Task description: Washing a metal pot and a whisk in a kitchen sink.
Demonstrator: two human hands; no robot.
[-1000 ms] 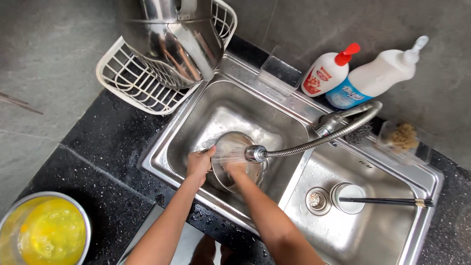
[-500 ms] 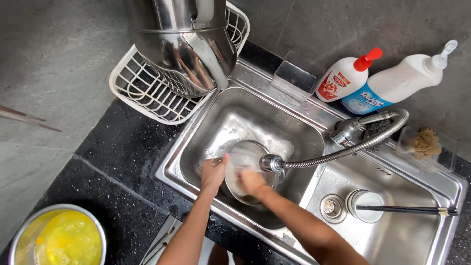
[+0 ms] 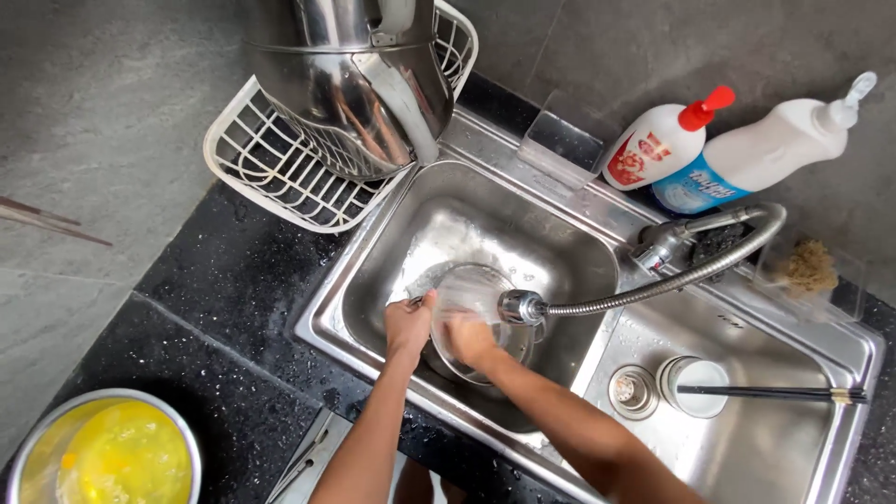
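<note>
Head view shows me a clear glass bowl [image 3: 471,317] tilted in the left basin of the steel sink [image 3: 560,243], my left hand [image 3: 408,327] pinching its rim and my right hand [image 3: 467,338] pressed flat inside it, just under the hose faucet's nozzle [image 3: 515,306]. Wet glass could slip from that pinch and knock the basin wall or the nozzle. Whether water is running I can't quite tell, and my right fingertips blur behind the glass.

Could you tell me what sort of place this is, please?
Most likely a home kitchen: a steel double sink with a hose tap, a dish rack holding a pot, and soap bottles.
</note>
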